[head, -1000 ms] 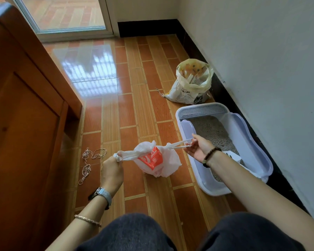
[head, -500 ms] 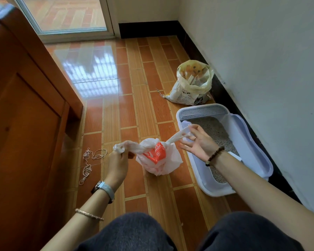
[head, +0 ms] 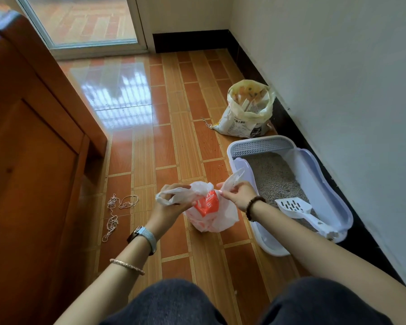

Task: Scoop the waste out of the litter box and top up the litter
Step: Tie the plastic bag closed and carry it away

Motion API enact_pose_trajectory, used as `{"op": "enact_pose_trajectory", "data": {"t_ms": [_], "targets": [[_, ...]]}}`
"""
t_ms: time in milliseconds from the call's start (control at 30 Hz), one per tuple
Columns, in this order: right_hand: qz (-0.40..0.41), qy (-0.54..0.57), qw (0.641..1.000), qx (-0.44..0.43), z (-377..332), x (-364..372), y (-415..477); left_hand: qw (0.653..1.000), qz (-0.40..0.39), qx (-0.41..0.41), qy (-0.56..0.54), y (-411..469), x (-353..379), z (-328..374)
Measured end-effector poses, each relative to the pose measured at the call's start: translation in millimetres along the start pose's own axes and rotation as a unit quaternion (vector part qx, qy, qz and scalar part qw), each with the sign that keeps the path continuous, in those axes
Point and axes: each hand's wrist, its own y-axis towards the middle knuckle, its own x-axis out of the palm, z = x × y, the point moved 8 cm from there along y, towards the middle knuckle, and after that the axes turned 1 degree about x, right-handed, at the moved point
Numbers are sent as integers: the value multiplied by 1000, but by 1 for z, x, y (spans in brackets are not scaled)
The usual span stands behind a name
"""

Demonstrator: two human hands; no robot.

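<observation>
Two-handed | pinched plastic bag (head: 220,218) handles, left hand (head: 170,207) and right hand (head: 239,196) clamped on one each | judged: tying off waste | next needed: knot, then sack (head: 242,124) at 1 o'clock.

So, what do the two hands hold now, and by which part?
Both hold the white plastic bag by its two handle loops: the left hand grips one, the right hand pinches the other.
</observation>
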Motion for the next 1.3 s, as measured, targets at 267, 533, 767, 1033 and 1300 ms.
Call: {"op": "enact_pose_trajectory", "data": {"t_ms": [267, 533, 767, 1033, 1300], "targets": [[28, -108, 993, -25, 2, 7, -1, 990, 24, -38, 132, 8, 15, -20], [66, -136, 989, 6, 18, 5, 0, 983, 50, -107, 142, 0, 15, -53], [105, -113, 988, -23, -2, -14, -3, 986, 72, -89, 123, 3, 5, -29], [115, -25, 985, -123, -79, -42, -22, 997, 54, 21, 53, 27, 0, 57], [77, -41, 984, -155, -122, -42, -22, 999, 13, 51, -15, 37, 10, 107]]}}
